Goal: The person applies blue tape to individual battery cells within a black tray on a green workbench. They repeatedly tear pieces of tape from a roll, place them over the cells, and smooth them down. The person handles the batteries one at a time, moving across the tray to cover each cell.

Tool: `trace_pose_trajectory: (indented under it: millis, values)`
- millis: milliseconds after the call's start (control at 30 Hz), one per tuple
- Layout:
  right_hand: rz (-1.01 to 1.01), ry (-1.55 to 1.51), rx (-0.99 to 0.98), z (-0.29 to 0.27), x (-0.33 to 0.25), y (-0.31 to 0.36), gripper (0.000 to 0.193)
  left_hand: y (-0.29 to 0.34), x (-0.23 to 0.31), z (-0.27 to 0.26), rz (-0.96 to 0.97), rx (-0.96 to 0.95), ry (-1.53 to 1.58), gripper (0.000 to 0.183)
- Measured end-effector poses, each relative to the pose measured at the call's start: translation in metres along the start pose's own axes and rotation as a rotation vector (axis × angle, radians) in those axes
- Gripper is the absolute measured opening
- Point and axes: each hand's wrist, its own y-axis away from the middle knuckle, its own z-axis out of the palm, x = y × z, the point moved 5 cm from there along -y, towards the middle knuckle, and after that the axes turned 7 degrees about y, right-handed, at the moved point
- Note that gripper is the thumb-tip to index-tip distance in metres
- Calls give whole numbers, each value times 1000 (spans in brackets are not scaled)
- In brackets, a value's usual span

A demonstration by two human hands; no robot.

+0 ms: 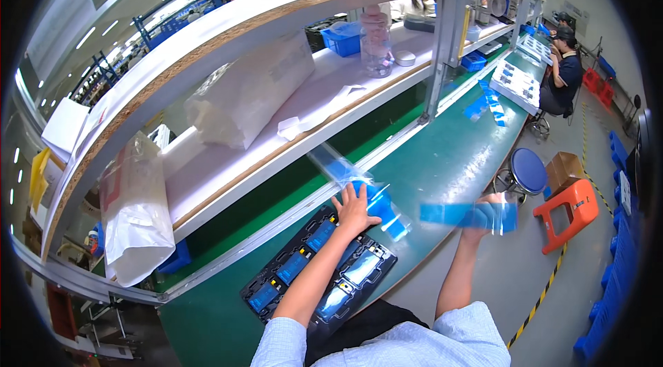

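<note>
My left hand (354, 212) reaches forward with its fingers spread, resting on blue film strips (394, 223) that lie on the green bench. Beyond its fingertips lies a clear plastic piece (330, 162). Off to the right, past the bench edge, my right hand (481, 213) grips a long translucent blue film strip (443, 214); both are a little blurred, and the strip partly covers the fingers. Below my left forearm sits a black moulded tray (319, 218) holding several flat, dark blue rectangular parts (292, 267) and shiny, film-faced ones (364, 267).
A white shelf (331, 108) runs along the bench's far side, with a plastic bag (252, 91), a clear bottle (376, 42) and a blue bin (342, 39). Right of the bench stand a blue round stool (530, 170) and an orange stool (568, 215). A co-worker (565, 73) sits farther along.
</note>
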Motion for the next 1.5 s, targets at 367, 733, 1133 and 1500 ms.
trace_pose_trajectory:
  millis: [367,733,1133,1500]
  values:
    - [477,606,342,-10,51,2,26,70,70,-82,566,-187,853,84]
    - [536,1479,1,57,118,-9,18,212,59,-155,874,767,55,28]
    - [1190,1196,139,6,214,89,28,303,-5,-128,726,1022,-571,9]
    - [1259,1640,-271,9,230,82,16,316,-49,-118,145,379,126,50]
